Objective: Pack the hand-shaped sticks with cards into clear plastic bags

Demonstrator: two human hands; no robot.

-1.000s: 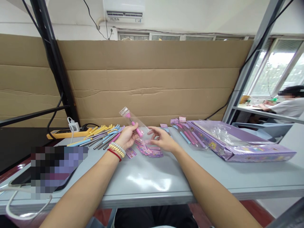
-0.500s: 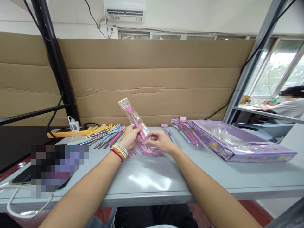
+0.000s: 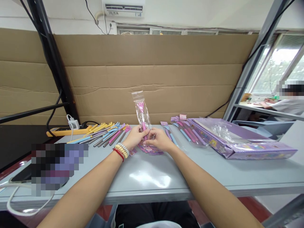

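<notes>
A clear plastic bag (image 3: 143, 110) with a pink item inside stands nearly upright over the table. My left hand (image 3: 136, 136) is closed round its lower part. Close beside it, my right hand (image 3: 158, 139) has its fingers bent together at the bag's bottom end; whether they grip the bag cannot be made out. Under both hands lie several small pink and purple cards (image 3: 152, 150). To the left is a fanned pile of backscratcher-like sticks (image 3: 111, 134) in yellow, blue, purple and pink. Bagged sticks with cards (image 3: 190, 133) lie to the right.
A purple box (image 3: 247, 145) with loose plastic on it sits at the right. A yellow power strip (image 3: 61, 131), a white cable and a blurred dark object are at the left. Cardboard (image 3: 152, 76) stands behind. A person (image 3: 291, 104) sits far right.
The bag has turned from leaning left to nearly upright and shifted right. My left hand has moved slightly right, nearer my right hand. The view has shifted a little.
</notes>
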